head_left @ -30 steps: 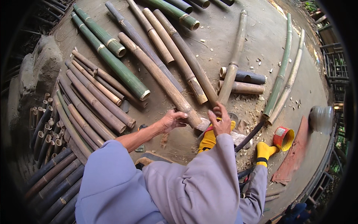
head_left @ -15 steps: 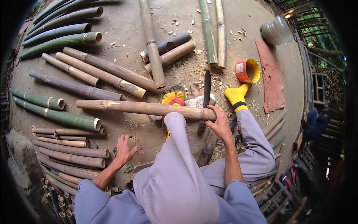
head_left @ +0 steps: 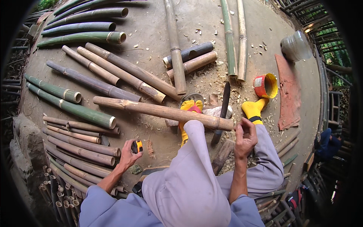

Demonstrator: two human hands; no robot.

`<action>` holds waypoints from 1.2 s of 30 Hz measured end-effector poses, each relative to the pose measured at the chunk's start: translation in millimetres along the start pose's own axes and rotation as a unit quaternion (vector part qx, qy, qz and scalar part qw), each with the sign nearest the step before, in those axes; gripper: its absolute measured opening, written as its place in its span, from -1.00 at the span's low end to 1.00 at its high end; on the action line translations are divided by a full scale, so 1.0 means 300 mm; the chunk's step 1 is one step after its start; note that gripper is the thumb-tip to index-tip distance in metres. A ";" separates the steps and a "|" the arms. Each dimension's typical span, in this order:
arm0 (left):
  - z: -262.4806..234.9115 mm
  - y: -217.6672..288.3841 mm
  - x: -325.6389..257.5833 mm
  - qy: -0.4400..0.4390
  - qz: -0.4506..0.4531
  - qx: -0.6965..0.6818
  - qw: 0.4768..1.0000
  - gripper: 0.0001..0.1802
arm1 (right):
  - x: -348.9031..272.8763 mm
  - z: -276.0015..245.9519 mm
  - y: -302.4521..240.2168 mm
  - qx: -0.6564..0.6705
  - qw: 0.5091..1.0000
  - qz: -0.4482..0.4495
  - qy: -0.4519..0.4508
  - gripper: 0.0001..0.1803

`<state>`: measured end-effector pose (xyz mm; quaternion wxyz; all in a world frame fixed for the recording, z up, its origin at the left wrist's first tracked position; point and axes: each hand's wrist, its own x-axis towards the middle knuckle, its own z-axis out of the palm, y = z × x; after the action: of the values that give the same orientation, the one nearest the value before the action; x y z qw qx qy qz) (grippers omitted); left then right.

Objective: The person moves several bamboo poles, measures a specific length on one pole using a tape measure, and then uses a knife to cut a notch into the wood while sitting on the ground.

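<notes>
While the stacked bamboo poles [head_left: 75, 151] fill the ground at your far left, your left hand [head_left: 128, 156] sits just beside them, low on the dirt floor [head_left: 196, 22], with its fingers curled around a small yellow and black tape measure [head_left: 137, 146]. From there the bamboo pole [head_left: 162, 112] you are working on lies up and to the right of that hand, well apart from it, resting across your raised knee and above your yellow-socked foot [head_left: 189, 108]. Its long axis runs nearly level across the view, left to right with a slight downward tilt; the rougher, torn end points left toward the green poles [head_left: 72, 108], and the cut end points right. Your right hand [head_left: 245, 137] is much the nearer one: it sits at that cut right end, touching or just short of it, fingers bent inward with thumb and fingertips drawn close together, though you cannot tell whether they pinch anything. A dark blade [head_left: 223, 111] lies on the ground just behind the pole, standing nearly upright in the view, and farther right stands an orange tin [head_left: 265, 85] beside your other foot.
</notes>
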<state>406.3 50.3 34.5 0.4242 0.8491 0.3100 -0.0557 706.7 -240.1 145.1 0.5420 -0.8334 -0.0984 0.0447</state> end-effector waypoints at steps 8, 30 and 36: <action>-0.007 0.581 0.383 -0.094 0.006 -0.558 0.824 -0.47 | 0.109 0.330 -0.210 0.024 0.929 -0.097 -0.356 -0.39; -0.335 -0.280 0.524 0.226 -0.253 -0.642 0.688 -0.90 | 0.001 0.346 -0.122 -0.110 0.910 -0.187 -0.355 -0.58; -0.522 -0.581 0.635 0.381 -0.323 -0.462 0.733 -0.89 | 0.018 0.316 -0.124 -0.123 0.913 -0.217 -0.322 -0.59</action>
<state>432.5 337.8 -53.9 0.5671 0.3471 0.6888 0.2891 690.5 -139.5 140.3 0.3702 -0.7922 -0.4509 0.1788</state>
